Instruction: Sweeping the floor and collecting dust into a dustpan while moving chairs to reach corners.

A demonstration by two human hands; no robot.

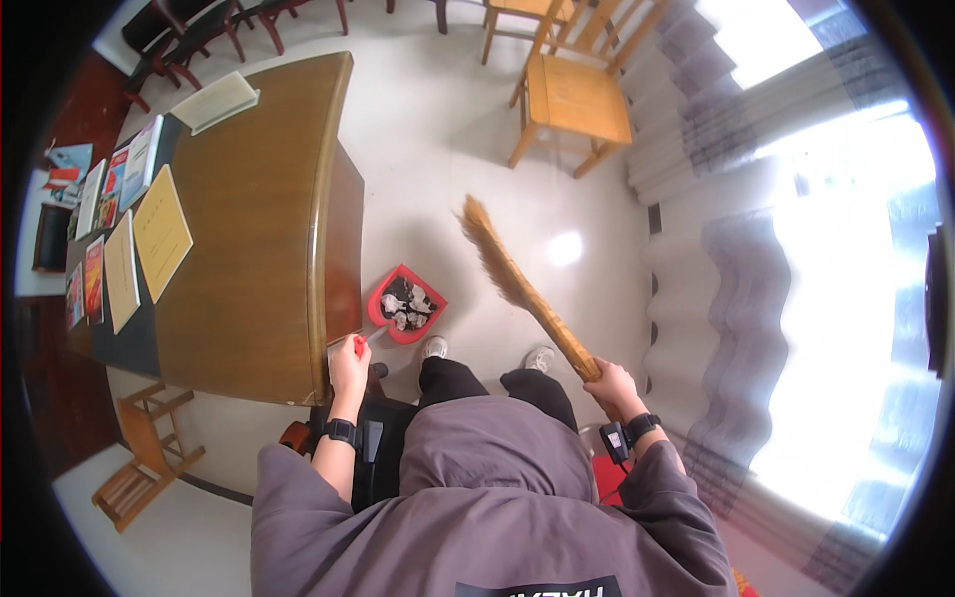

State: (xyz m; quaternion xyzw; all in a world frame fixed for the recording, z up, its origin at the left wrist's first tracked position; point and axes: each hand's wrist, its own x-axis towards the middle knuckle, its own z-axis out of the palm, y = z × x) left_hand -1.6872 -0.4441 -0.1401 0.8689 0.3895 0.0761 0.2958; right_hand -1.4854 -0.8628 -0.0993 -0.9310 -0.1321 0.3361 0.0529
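Note:
My left hand (348, 370) is closed round the red-tipped handle of a dustpan, beside the corner of the wooden desk. The dustpan (374, 304) is red and heart-shaped, down by the floor in front of my left shoe. Crumpled pale paper scraps (395, 302) and dark debris lie in it. In my right hand (613, 386) is the handle of a straw broom (537, 303). Its bristles point forward and left, apart from the dustpan; whether they touch the floor I cannot tell.
A large wooden desk (249, 229) with books and folders (162, 234) stands at my left. One wooden chair (577, 99) is ahead on the right, another (149, 453) behind the desk. Dark chairs (209, 35) line the far left. Grey-and-white curtains (741, 328) hang on my right.

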